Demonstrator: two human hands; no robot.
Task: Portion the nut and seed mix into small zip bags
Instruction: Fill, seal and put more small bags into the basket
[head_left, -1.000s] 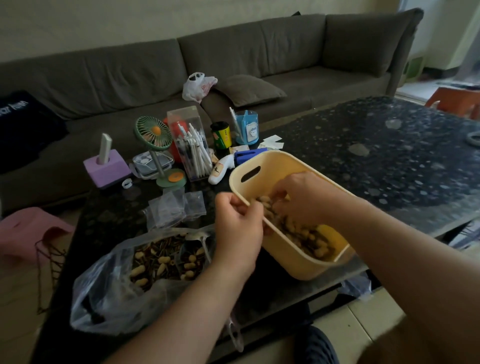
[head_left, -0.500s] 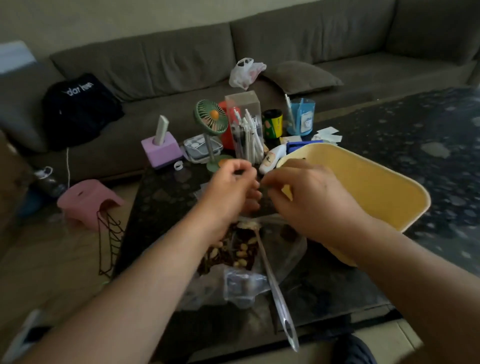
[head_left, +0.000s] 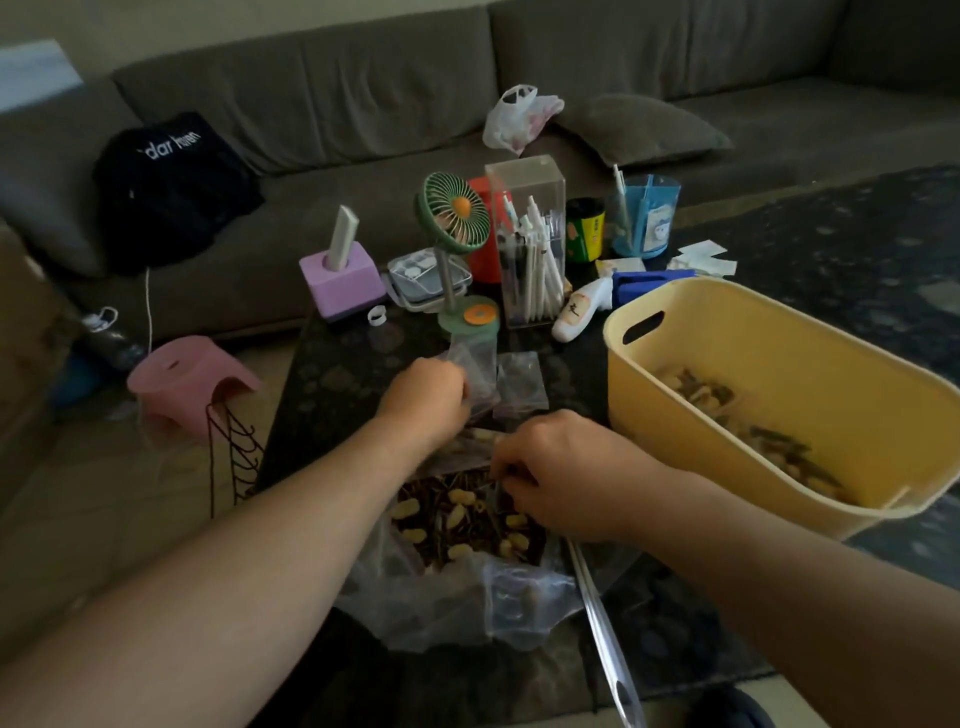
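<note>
Left hand (head_left: 423, 397): zip bags (head_left: 498, 384) pinched, beyond the big bag (head_left: 457, 525).
Right hand (head_left: 558, 480): big bag's rim gripped.
Risk: mix could be spilled if the rim is tugged.

Yellow tub (head_left: 810, 364), green fan (head_left: 455, 214), speckled black table (head_left: 857, 249)

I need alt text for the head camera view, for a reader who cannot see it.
Over a dark table, the left hand reaches small zip bags while the right hand pinches a large clear bag of nut mix. A yellow tub stands right.
</note>
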